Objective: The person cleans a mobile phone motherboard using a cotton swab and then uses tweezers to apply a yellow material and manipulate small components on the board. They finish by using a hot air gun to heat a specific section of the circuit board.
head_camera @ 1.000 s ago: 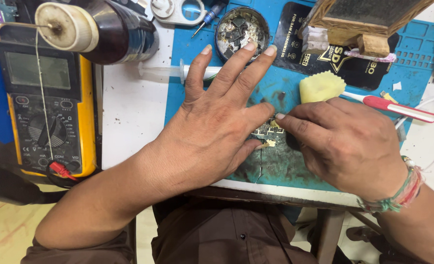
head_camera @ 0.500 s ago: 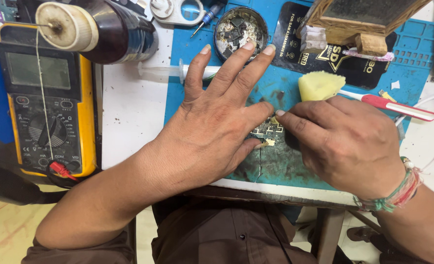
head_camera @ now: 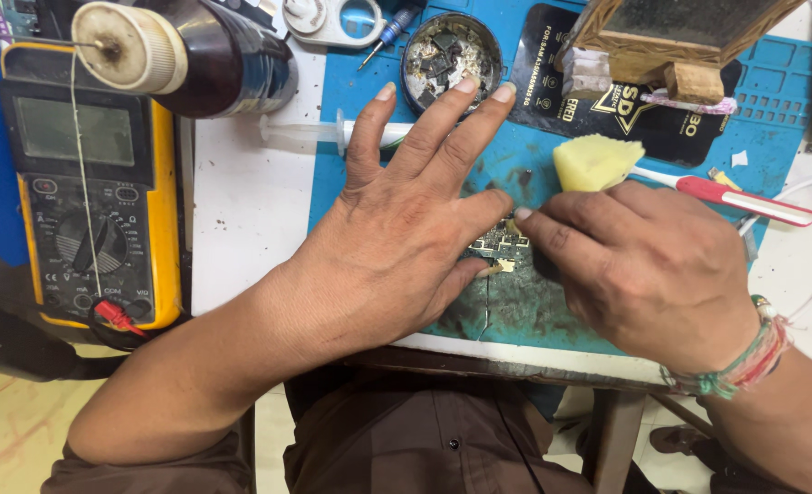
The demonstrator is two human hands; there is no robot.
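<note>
A small circuit board (head_camera: 499, 245) with gold contacts lies on a stained blue work mat (head_camera: 351, 101). My left hand (head_camera: 406, 238) is spread flat over the mat, and its index finger and thumb pin the board's left side. My right hand (head_camera: 639, 270) comes in from the right with curled fingers, its index fingertip and thumb pinching the board's right edge. Whatever lies under its palm is hidden.
A yellow multimeter (head_camera: 86, 183) lies at the left, with a dark bottle (head_camera: 204, 59) beside it. Behind my fingers are a syringe (head_camera: 305, 133) and a round tin of parts (head_camera: 451, 50). A yellow sponge (head_camera: 593, 163) and a red-handled brush (head_camera: 744, 199) lie at the right, with a wooden block (head_camera: 689, 37) beyond them.
</note>
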